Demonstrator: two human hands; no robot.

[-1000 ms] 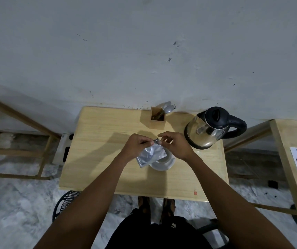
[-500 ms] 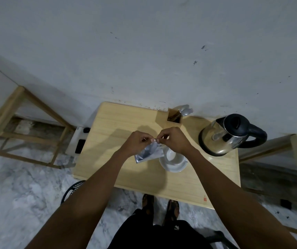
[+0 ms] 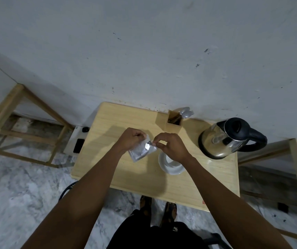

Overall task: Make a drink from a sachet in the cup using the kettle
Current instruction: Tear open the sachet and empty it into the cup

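A silver foil sachet (image 3: 140,150) hangs above the wooden table (image 3: 108,159), just left of the cup. My left hand (image 3: 130,139) pinches its top left corner. My right hand (image 3: 171,146) pinches the top right edge, and a small gap shows in the sachet's top between my fingers. The white cup (image 3: 170,161) stands on a white saucer (image 3: 173,168) under my right wrist, partly hidden by it. The steel kettle (image 3: 221,141) with black lid and handle stands at the table's right end.
A wooden holder (image 3: 173,123) with spoons and sachets stands at the table's back edge by the wall. A power strip (image 3: 76,141) lies on the floor to the left. Wooden frames stand on both sides. A black chair is below the table's front edge.
My hands have moved slightly apart at the sachet's top, and a tear has opened there. The sachet now hangs left of the cup rather than over it; the camera view has shifted left.
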